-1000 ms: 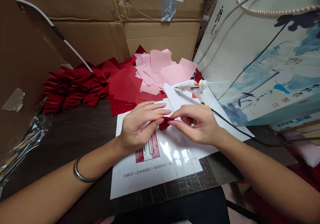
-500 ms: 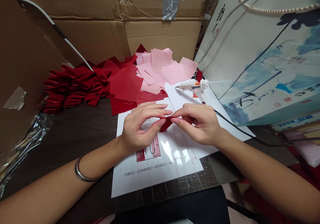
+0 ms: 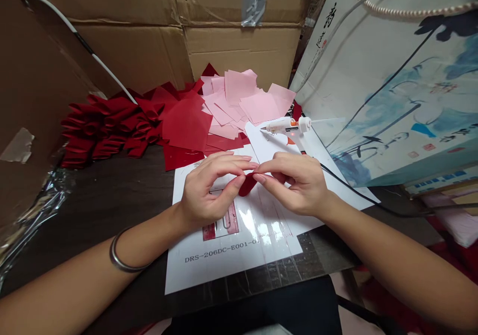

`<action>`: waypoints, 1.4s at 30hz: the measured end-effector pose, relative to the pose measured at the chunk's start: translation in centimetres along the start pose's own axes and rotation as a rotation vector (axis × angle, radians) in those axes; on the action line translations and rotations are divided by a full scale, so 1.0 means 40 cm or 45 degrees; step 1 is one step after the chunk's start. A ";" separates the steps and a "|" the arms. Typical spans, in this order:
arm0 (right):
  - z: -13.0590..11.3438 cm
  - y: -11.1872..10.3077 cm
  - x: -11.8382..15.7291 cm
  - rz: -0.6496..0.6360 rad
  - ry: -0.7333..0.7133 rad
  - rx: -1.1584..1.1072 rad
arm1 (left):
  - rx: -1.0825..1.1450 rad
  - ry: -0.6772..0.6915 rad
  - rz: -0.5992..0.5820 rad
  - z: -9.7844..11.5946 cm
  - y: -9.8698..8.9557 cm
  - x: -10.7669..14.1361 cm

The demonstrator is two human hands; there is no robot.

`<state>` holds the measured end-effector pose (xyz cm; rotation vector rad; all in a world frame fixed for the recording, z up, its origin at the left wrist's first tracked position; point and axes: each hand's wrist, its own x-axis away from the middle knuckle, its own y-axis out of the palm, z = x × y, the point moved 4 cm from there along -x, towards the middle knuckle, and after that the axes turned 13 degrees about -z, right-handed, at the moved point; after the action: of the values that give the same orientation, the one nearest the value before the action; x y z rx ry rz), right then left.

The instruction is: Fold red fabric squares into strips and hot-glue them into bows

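Between both hands, a small piece of red paper [image 3: 246,185] is bent into a rounded fold. My left hand [image 3: 211,185] pinches its left edge with thumb and fingertips. On the other edge, my right hand [image 3: 295,183] closes thumb and forefinger. The piece hovers over a white printed sheet [image 3: 231,270] with a glossy covering. Most of the fold's upper side is hidden by my fingers. Behind my right hand, a white glue gun [image 3: 286,127] with an orange trigger rests on white paper, a glue stick poking from its back.
Folded red pieces [image 3: 108,126] are heaped at the back left, beside flat red squares [image 3: 188,123] and a pile of pink squares [image 3: 239,98]. Cardboard [image 3: 242,51] walls the back. A large printed bag [image 3: 396,86] stands right. A black cord [image 3: 347,186] crosses the table's right side.
The lower end of the red piece now looks rounder between my fingers. Both hands keep their pinch in nearly the same place, and the view has shifted slightly.
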<state>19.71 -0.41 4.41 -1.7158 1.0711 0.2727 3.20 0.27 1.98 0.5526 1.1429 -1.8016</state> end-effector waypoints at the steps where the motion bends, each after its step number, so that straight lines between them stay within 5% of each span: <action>1: 0.002 0.001 0.001 0.012 0.006 0.000 | 0.009 -0.002 0.000 0.000 0.000 0.000; 25: -0.004 -0.003 -0.001 -0.054 0.052 -0.060 | -0.017 -0.068 0.027 0.001 0.002 0.005; 42: -0.013 -0.002 0.002 0.050 0.143 -0.002 | -0.123 -0.045 0.060 0.008 -0.002 -0.002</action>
<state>19.64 -0.90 4.64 -1.7300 1.1879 0.2038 3.21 0.03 2.24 0.4846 1.1768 -1.7001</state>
